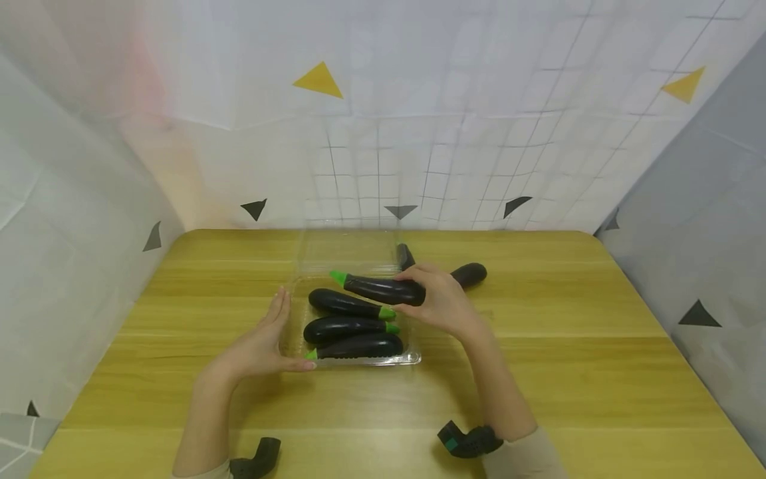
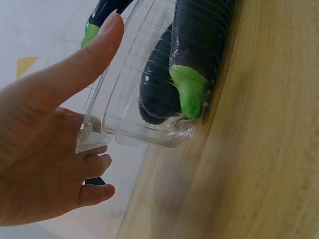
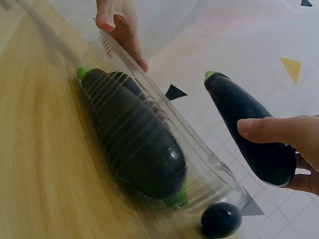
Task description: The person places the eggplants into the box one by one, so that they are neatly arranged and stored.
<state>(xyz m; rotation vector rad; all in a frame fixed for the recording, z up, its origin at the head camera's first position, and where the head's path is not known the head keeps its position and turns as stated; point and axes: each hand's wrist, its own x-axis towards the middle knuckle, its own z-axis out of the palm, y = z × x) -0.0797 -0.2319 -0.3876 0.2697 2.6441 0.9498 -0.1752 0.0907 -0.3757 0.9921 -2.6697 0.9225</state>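
My right hand grips an eggplant around its thick end, thumb on one side and fingers on the other. Its green stem end points left, over the back part of a clear plastic container. Three dark eggplants lie side by side inside: a rear one, a middle one and a front one. Around the container's front left corner my left hand is spread, its thumb along the front rim and its straight fingers along the left side. The right wrist view shows the held eggplant raised above the rim.
The container's clear lid stands open at the back. Beyond my right hand lie another eggplant and a dark rounded end, both partly hidden. The wooden table meets white patterned sheets at the back and sides.
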